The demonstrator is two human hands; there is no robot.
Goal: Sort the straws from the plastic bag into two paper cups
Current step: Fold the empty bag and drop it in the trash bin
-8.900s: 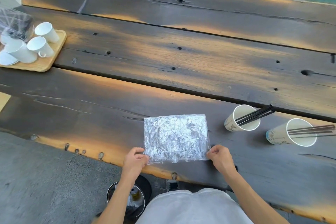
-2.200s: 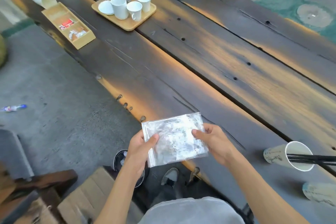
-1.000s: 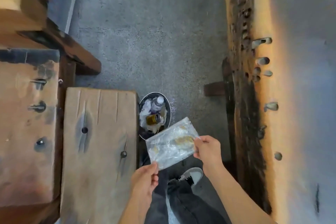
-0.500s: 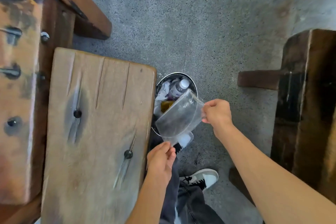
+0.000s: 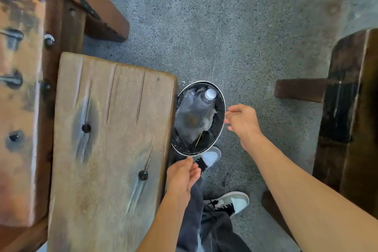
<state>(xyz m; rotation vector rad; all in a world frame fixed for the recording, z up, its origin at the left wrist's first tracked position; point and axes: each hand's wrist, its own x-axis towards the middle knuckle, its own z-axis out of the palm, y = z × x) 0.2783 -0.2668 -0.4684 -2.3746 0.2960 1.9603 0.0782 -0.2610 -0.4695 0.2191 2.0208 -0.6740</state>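
Note:
The clear plastic bag (image 5: 191, 118) lies inside a round black bin (image 5: 222, 129) on the floor, over a bottle with a white cap (image 5: 210, 94) and other rubbish. My right hand (image 5: 242, 121) hovers just right of the bin's rim, fingers apart, holding nothing. My left hand (image 5: 183, 176) is below the bin, near its lower rim, fingers loosely curled and empty. The paper cups and straws are out of view.
A wooden bench (image 5: 108, 145) runs along the left, touching the bin's left side. A dark wooden table leg and brace (image 5: 343, 108) stand at the right. My legs and grey-and-black sneakers (image 5: 229, 203) are on the concrete floor below the bin.
I turned from the table down to the bin. Both hands held the bag half a second ago; now it has dropped into the bin and both hands are empty.

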